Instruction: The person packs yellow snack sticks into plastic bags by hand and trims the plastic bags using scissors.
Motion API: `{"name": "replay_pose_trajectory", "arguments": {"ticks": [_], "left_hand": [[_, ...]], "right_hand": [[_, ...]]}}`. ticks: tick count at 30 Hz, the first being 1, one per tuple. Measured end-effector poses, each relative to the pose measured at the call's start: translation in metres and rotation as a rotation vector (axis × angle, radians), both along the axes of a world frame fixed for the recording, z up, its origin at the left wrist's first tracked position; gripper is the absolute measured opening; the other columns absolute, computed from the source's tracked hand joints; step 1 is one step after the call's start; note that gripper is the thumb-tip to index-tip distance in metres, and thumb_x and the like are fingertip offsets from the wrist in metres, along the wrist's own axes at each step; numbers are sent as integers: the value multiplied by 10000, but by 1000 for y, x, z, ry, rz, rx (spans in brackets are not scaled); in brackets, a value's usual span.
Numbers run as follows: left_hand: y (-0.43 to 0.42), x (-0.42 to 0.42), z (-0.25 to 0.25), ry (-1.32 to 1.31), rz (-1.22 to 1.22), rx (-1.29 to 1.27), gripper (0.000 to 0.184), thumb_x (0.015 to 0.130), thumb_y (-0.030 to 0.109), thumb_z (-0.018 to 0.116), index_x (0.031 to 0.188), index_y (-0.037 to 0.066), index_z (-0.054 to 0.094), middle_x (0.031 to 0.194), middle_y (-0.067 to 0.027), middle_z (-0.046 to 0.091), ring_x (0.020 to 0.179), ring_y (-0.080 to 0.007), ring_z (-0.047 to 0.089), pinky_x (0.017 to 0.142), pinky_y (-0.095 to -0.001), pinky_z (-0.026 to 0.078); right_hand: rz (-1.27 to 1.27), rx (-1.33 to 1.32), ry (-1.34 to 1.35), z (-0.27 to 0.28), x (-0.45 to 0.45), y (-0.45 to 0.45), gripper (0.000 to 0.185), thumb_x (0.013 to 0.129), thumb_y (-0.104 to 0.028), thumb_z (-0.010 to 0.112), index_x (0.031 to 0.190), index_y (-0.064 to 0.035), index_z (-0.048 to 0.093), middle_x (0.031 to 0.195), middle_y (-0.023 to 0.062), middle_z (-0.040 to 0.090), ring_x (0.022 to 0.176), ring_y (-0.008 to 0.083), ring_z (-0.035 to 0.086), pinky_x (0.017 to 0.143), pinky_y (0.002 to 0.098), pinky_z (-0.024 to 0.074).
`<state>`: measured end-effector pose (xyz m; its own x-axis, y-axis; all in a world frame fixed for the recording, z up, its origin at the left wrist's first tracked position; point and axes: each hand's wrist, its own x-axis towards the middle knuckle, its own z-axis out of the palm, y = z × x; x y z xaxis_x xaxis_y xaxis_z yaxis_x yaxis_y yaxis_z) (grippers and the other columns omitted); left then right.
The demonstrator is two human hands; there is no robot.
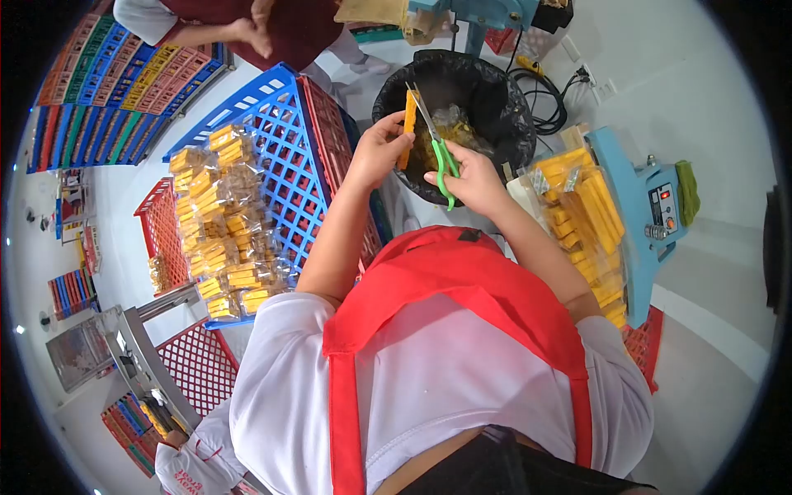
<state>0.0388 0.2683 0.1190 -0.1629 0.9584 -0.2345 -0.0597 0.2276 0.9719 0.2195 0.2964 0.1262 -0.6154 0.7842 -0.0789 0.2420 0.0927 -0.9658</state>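
My left hand point(378, 150) is closed on a narrow yellow-orange strip point(410, 114), held upright. Whether the strip is wrapped, I cannot tell. In my right hand point(477, 177) are green-handled scissors point(441, 153), their blades pointing up and away from me. The blades lie close beside the strip; whether they touch it is unclear. Both hands are over a bin lined with a black bag point(513, 115), which holds crumpled clear and yellowish scraps point(454, 128).
Left of me, a blue crate point(287, 136) carries many clear packs of yellow sticks point(223, 206). Red crates point(161, 223) stand nearby. At right, yellow packs point(590, 219) lie against a light-blue machine point(639, 198). Black cables point(554, 103) coil behind the bin. Other people point(247, 33) are at upper left and lower left.
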Motion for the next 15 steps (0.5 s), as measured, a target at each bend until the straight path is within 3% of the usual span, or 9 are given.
{"name": "replay_pose_trajectory", "arguments": {"ticks": [4, 6, 7, 9, 10, 12, 13, 15], "left_hand": [[4, -6, -9, 4, -59, -68, 368, 810, 85, 541, 1163, 23, 458, 802, -11, 536, 711, -80, 508, 605, -223, 420], [5, -8, -16, -61, -72, -153, 379, 809, 106, 551, 1169, 33, 453, 827, -16, 546, 715, -88, 522, 604, -233, 434], [5, -8, -15, -59, -72, -153, 379, 809, 106, 551, 1169, 33, 453, 827, -16, 546, 715, -88, 522, 604, -233, 434], [6, -8, -11, -204, -78, -182, 379, 806, 117, 556, 1163, 38, 453, 853, -20, 552, 726, -107, 539, 619, -244, 448], [4, -7, -7, -205, -76, -188, 379, 806, 117, 556, 1163, 38, 453, 853, -20, 552, 726, -107, 539, 619, -244, 448], [2, -8, 3, -385, -69, -206, 365, 807, 115, 549, 1152, 42, 457, 867, -18, 551, 736, -121, 547, 637, -247, 454], [1, -11, 3, -385, -68, -208, 365, 807, 115, 549, 1152, 42, 457, 867, -18, 551, 736, -121, 547, 637, -247, 454], [0, -19, 2, -461, -104, -154, 347, 810, 107, 538, 1142, 40, 463, 875, -25, 554, 744, -126, 547, 659, -253, 456]], "right_hand": [[33, -48, -100, 4, 6, 8, 427, 671, -244, 684, 1011, -28, 543, 689, 114, 578, 576, 188, 541, 556, 295, 415], [74, -142, -185, -3, 7, 14, 485, 698, -124, 672, 1132, -5, 492, 781, 4, 587, 659, 26, 476, 586, 196, 412], [73, -142, -184, -13, 8, 14, 485, 698, -124, 672, 1132, -5, 492, 781, 4, 587, 659, 26, 476, 586, 196, 412], [-40, -123, 16, -26, 9, 12, 439, 669, -229, 684, 1038, -38, 540, 695, 103, 590, 617, 192, 569, 589, 284, 432], [-38, -129, 15, -23, 13, 12, 439, 669, -229, 684, 1038, -38, 540, 695, 103, 590, 617, 192, 569, 589, 284, 432], [-96, 103, -274, -9, 22, 10, 500, 677, -258, 666, 1102, -46, 509, 838, 135, 601, 749, 267, 589, 648, 329, 450], [-95, 102, -273, -9, 25, 9, 500, 677, -258, 666, 1102, -46, 509, 838, 135, 601, 749, 267, 589, 648, 329, 450], [-165, 413, -409, -7, 31, 6, 573, 676, -308, 644, 1158, -54, 467, 978, 154, 561, 849, 320, 556, 690, 382, 445]]}}
